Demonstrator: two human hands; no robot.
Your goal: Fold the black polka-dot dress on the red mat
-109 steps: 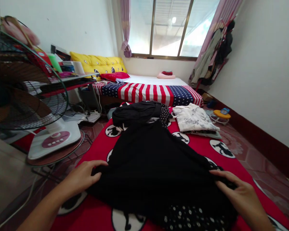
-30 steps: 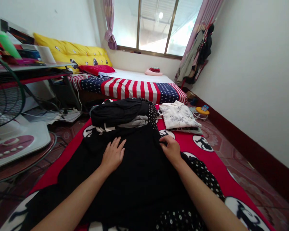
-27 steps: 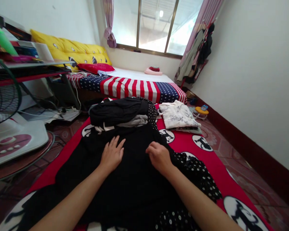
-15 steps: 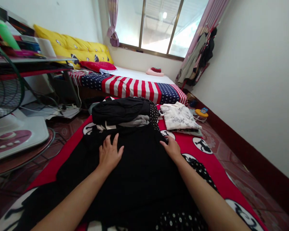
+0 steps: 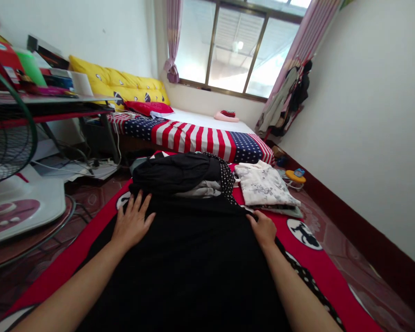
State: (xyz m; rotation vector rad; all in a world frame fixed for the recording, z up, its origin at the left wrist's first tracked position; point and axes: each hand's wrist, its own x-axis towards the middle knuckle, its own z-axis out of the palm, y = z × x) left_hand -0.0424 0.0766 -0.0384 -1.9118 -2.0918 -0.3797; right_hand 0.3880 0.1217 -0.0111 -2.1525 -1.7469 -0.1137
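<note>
A large black garment [image 5: 197,258] lies spread over a red cloth [image 5: 307,267] with white round prints. My left hand [image 5: 133,221] rests flat on the garment's upper left, fingers spread. At its upper right edge, my right hand [image 5: 263,227] pinches the fabric between thumb and curled fingers. Polka-dot fabric [image 5: 306,279] shows beside my right forearm. Just beyond my hands sits a loose heap of dark clothes [image 5: 173,173] with a grey piece and a dotted strip. To its right lies a folded white floral garment [image 5: 264,184] on other folded pieces.
On the left, a fan [image 5: 10,120] with a white base stands on a round stool [image 5: 51,235], near a cluttered desk [image 5: 90,99]. A bed [image 5: 193,138] runs under the window. Clothes [image 5: 283,101] hang at the right wall, above a small yellow stool [image 5: 295,176].
My left hand has moved left across the black garment. My right hand has shifted slightly right and closed on its edge. The garment lies wider and flatter. The view has tilted up a little.
</note>
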